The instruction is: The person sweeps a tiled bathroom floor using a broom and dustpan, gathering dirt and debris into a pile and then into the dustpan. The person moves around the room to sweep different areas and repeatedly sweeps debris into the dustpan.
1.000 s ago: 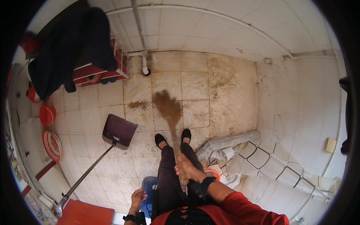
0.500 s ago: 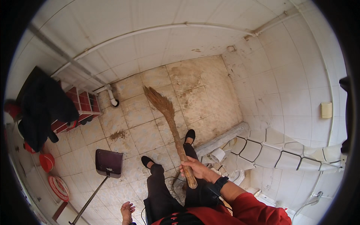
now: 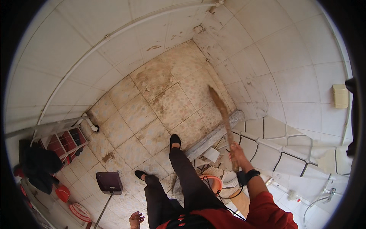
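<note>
My right hand [image 3: 239,157] is wrapped round the handle of a straw broom [image 3: 225,118]. The broom slants up and to the left from my hand, its bristle end over the tiles near the right wall, somewhat smeared by motion. Whether the bristles touch the floor I cannot tell. At the lower edge my left hand [image 3: 136,220] hangs with its fingers loosely apart and nothing in them. Nearest to that hand is a dark dustpan [image 3: 108,181] with a long thin handle, lying on the floor left of my feet.
A dirty stone ledge [image 3: 213,136] runs to the right wall, with an orange bucket [image 3: 212,184] and rubble behind it. At left stand a rack [image 3: 68,142] with dark cloth, a red bowl [image 3: 63,193] and a white drainpipe [image 3: 90,124]. Brown dirt [image 3: 108,156] marks the floor.
My right hand has carried the broom to the right, toward the wall and ledge. The view has turned rightward. The dustpan stays on the floor, and my left hand remains low.
</note>
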